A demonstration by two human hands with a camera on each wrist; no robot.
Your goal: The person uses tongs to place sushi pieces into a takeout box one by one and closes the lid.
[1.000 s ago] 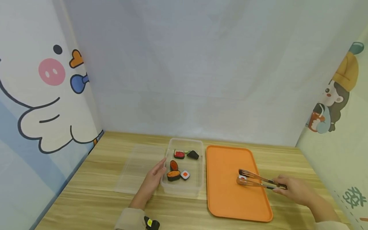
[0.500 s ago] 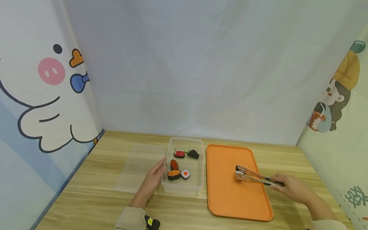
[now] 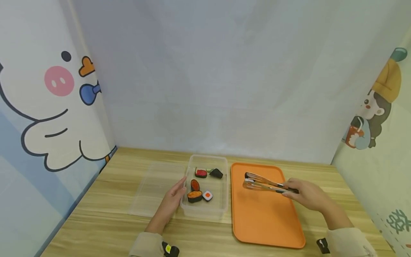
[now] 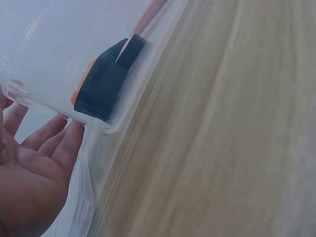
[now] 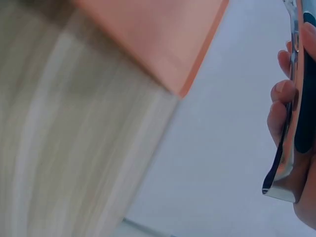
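Note:
My right hand [image 3: 306,194] grips a pair of metal tongs [image 3: 271,185] with dark handles. Their slotted tips are over the upper left of the orange tray [image 3: 269,223]; what lies between the tips is hidden by the blades. In the right wrist view, my fingers wrap the handle of the tongs [image 5: 298,113]. On the left, my left hand [image 3: 170,198] rests its fairly straight fingers against the side of a clear plastic box [image 3: 205,212]. Inside sit several toy sushi pieces, among them an orange-topped one [image 3: 194,196] and a white roll with an orange centre [image 3: 207,195].
A clear flat lid [image 3: 154,187] lies left of the box on the wooden table [image 3: 106,221]. Toward the back of the box are a red-topped sushi piece [image 3: 201,172] and a black wedge-shaped one [image 3: 216,173]. A pale curtain [image 3: 221,89] stands behind the table.
My right hand has carried the tongs left and away from me across the tray. The white roll seen between their tips a second ago no longer shows on the tray. The left hand keeps its place.

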